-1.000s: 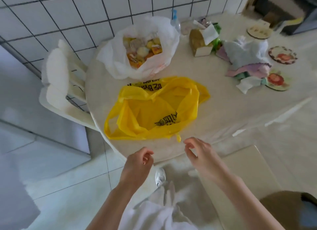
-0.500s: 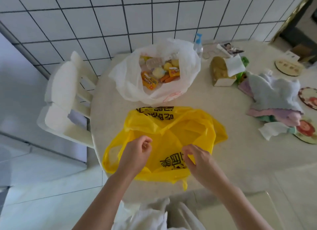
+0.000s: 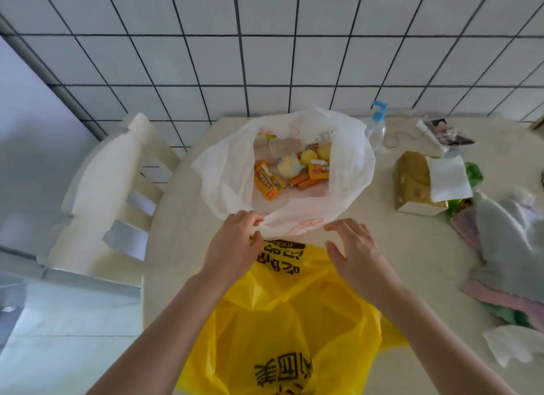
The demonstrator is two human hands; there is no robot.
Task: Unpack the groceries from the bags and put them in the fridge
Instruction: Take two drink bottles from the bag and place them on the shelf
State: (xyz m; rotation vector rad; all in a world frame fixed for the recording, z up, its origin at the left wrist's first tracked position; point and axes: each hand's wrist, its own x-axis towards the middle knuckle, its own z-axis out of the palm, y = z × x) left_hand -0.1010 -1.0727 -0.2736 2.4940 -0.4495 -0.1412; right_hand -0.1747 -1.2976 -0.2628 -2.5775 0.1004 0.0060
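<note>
The left hand (image 3: 235,241) pinches the near rim of the white bag (image 3: 223,170), which sits open on the table (image 3: 382,247) by the wall, packets (image 3: 268,182) and carrots (image 3: 303,182) showing inside. The right hand (image 3: 353,250) hovers just beside the rim, fingers spread, holding nothing. To do this well, I judge, it should take the rim opposite the left pinch and draw the mouth wide — thin film tears, so pull evenly, then lift items out one at a time. Half a second ago both hands were down on the yellow bag (image 3: 294,315); now they have left it lying flat and slack — seemingly empty — and reached past it to the white one.
</note>
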